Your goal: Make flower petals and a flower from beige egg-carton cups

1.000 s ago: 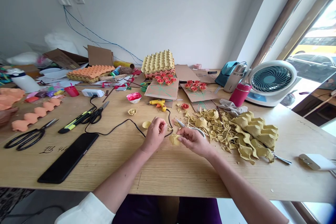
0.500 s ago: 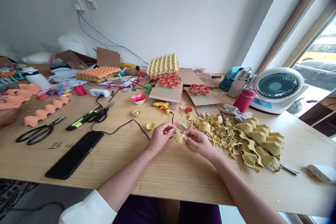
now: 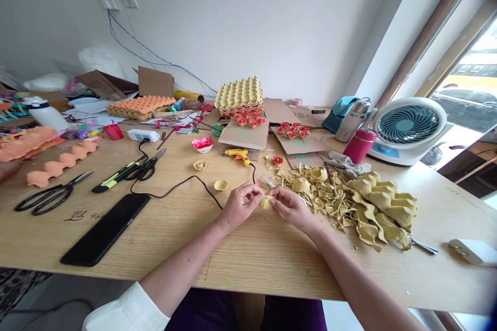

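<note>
Between my two hands, low over the table's middle, is a small yellow egg-carton cup [image 3: 265, 202]. My left hand [image 3: 241, 204] pinches its left edge with thumb and forefinger. The fingers of my right hand [image 3: 288, 206] are closed on its right side, covering part of it. Left of my hands lie another yellow carton cup [image 3: 221, 185] and a pale yellow carton rose [image 3: 200, 165]. Behind them rests a yellow glue gun [image 3: 238, 154] with a black cord. To the right spreads a heap of torn yellow carton scraps [image 3: 334, 196], with a metal blade partly hidden by my right hand.
Scissors [image 3: 54, 194], a utility knife [image 3: 116, 177] and a black phone [image 3: 104, 230] lie on the left. Red carton roses [image 3: 292, 130] sit on cardboard at the back, near stacked egg trays [image 3: 238, 94]. A fan [image 3: 411, 126] stands right. Another person's hand shows at the left edge.
My left hand has closed in on the carton cup and now grips its left edge. At the far left, the orange carton and the other person's hand have shifted. The view has moved slightly.
</note>
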A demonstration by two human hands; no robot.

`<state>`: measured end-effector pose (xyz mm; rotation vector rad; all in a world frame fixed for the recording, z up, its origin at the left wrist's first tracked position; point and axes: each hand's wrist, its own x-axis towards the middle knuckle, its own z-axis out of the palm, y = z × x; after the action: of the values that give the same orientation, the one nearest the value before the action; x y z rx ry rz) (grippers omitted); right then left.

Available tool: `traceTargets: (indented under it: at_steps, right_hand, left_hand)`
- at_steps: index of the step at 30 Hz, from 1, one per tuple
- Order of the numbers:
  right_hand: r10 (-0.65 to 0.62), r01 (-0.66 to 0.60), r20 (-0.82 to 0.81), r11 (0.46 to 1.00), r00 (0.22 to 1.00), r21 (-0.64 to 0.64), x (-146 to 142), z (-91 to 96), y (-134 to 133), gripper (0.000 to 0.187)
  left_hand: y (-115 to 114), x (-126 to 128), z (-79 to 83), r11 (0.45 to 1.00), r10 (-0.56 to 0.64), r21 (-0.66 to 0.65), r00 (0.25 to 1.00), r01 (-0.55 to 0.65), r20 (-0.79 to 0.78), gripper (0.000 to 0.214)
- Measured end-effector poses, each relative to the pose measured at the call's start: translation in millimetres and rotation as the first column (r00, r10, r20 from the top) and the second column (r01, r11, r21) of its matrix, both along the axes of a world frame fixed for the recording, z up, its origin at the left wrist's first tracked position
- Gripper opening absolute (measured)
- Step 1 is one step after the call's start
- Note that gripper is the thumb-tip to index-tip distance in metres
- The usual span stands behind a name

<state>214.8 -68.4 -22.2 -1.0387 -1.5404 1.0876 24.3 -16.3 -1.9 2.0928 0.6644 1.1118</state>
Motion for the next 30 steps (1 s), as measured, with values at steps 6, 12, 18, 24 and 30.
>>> traceTargets:
  at_steps: [6,12,18,24,30]
  right_hand:
    - [0.006,-0.007,-0.028,1.0,1.0,-0.012,-3,4.2,-2,0.04]
    - [0.027,-0.029,-0.061,0.999,0.998,-0.033,-6,9.6,-4,0.044]
    - [0.029,-0.031,-0.046,0.999,0.998,-0.038,-6,10.8,-3,0.047]
    - [0.032,-0.034,-0.044,0.999,0.999,-0.038,-6,12.5,-3,0.047]
    - [-0.003,0.001,-0.057,1.0,0.998,-0.027,-5,11.1,-3,0.046]
  left_hand:
    - [-1,0,-0.4,0.998,-0.002,-0.056,1.0,0.001,-0.019,0.016]
    - [0,1,-2.1,0.989,-0.067,-0.137,0.998,0.064,-0.019,0.021]
    - [1,2,-6.0,0.984,-0.093,-0.152,0.996,0.092,-0.003,0.021]
    - [1,2,-8.2,0.994,-0.082,-0.076,0.997,0.082,0.001,0.022]
    - [-4,0,-3.8,0.997,0.01,0.08,0.999,-0.006,-0.052,0.016]
